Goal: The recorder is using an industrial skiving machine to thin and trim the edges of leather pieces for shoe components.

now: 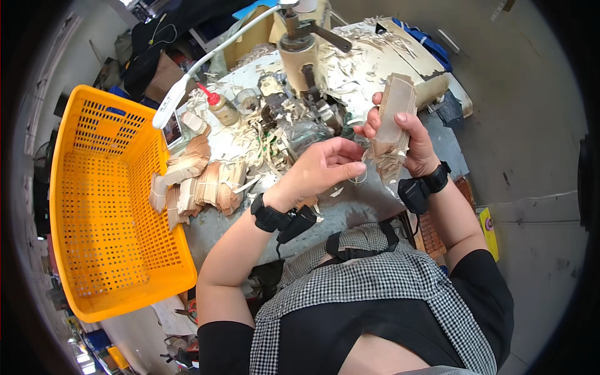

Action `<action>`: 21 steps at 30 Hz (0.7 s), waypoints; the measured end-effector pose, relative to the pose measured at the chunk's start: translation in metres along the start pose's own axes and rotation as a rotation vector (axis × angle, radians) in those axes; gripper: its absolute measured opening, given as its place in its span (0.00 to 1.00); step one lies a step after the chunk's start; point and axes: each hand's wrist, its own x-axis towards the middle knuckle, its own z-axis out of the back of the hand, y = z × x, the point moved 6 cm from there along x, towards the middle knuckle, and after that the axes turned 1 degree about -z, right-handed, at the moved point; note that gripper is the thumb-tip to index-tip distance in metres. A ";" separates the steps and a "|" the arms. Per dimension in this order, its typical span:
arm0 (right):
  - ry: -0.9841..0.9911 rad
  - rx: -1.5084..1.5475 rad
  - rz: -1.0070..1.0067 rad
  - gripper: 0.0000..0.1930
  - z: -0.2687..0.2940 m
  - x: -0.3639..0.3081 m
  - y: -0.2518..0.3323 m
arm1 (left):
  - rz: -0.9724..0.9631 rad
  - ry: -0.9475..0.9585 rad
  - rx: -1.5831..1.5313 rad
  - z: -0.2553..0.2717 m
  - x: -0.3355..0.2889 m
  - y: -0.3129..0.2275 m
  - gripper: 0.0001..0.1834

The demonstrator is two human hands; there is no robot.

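Workshop, bench machine (300, 59), scattered scraps (270, 145), yellow crate (103, 253)

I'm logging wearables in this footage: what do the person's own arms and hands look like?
The left hand and right hand are ungloved. Each wrist has a black strap carrying a boxy black device; a thin dark cable hangs by the left one. The forearms are bare below short black sleeves.
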 end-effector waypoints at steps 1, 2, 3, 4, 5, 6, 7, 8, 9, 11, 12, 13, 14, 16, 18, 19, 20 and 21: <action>-0.016 0.017 0.012 0.23 0.000 -0.003 0.000 | 0.032 0.071 -0.061 -0.010 -0.001 -0.003 0.26; -0.031 0.035 0.025 0.24 0.001 -0.006 0.001 | 0.036 0.084 -0.060 -0.016 0.000 -0.002 0.26; -0.041 0.034 0.033 0.24 0.002 -0.010 0.001 | 0.008 0.084 -0.138 -0.023 0.003 -0.003 0.26; -0.055 0.056 0.041 0.24 0.004 -0.014 0.001 | -0.018 0.084 -0.216 -0.030 0.005 -0.003 0.26; -0.070 0.078 0.048 0.24 0.004 -0.018 0.001 | -0.025 0.079 -0.246 -0.033 0.007 -0.002 0.24; -0.079 0.078 0.056 0.24 0.003 -0.022 0.001 | -0.019 0.090 -0.245 -0.038 0.007 -0.001 0.24; -0.077 0.096 0.053 0.24 0.001 -0.025 0.001 | -0.051 0.021 -0.158 -0.038 0.008 -0.001 0.23; -0.074 0.115 0.050 0.24 0.000 -0.029 0.001 | -0.083 -0.048 -0.072 -0.038 0.009 -0.002 0.21; -0.088 0.122 0.051 0.23 0.000 -0.033 0.000 | -0.198 -0.100 -0.054 -0.040 0.009 -0.001 0.17; -0.106 0.103 0.066 0.23 0.001 -0.040 0.000 | -0.111 -0.081 -0.017 -0.044 0.007 0.002 0.16; -0.113 0.084 0.071 0.23 0.002 -0.044 0.000 | -0.030 -0.074 0.022 -0.046 0.007 0.007 0.15; -0.091 0.095 0.083 0.22 0.005 -0.047 -0.001 | -0.079 -0.127 0.069 -0.049 0.006 0.005 0.13; -0.101 0.094 0.091 0.22 0.008 -0.051 -0.001 | -0.075 -0.115 0.070 -0.052 0.004 0.005 0.13; -0.128 0.109 0.127 0.21 0.012 -0.060 0.001 | -0.053 -0.194 0.121 -0.052 -0.002 0.003 0.10; -0.201 0.080 0.155 0.20 0.018 -0.067 0.004 | -0.097 -0.226 0.150 -0.056 -0.006 0.003 0.08; -0.261 0.052 0.173 0.20 0.021 -0.071 0.005 | -0.223 -0.240 0.267 -0.059 -0.008 -0.003 0.08; -0.269 0.053 0.179 0.20 0.020 -0.076 0.005 | -0.351 -0.253 0.381 -0.064 -0.012 -0.011 0.08; -0.311 0.057 0.167 0.20 0.022 -0.081 0.003 | -0.432 -0.243 0.400 -0.074 -0.015 -0.015 0.09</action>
